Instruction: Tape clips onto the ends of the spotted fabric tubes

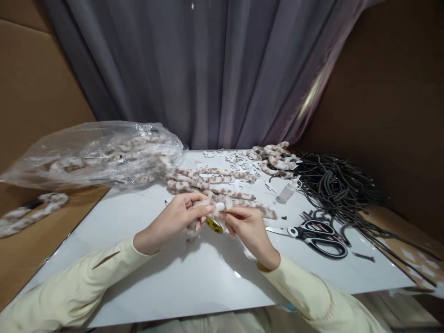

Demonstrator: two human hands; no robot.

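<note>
My left hand (192, 210) is closed around a fluffy white-and-brown strip (191, 232), part of which hangs below the fingers. A small white cylinder (219, 206) sits between my two hands. At the right end of this cylinder, the fingers of my right hand (244, 222) are pinched together. Just under the fingertips is a round yellow piece with black marks (214, 225); its kind is unclear. Several more fluffy spotted strips (215, 178) lie directly behind my hands on the white table (166, 286).
Black-handled scissors (321, 237) lie at the right, near a small translucent bottle (288, 190). Behind them spreads a heap of black cords (336, 185). Fluffy loops (274, 157) and small metal-looking hooks (232, 159) lie at the back. A clear plastic bag (86, 143) holds more strips.
</note>
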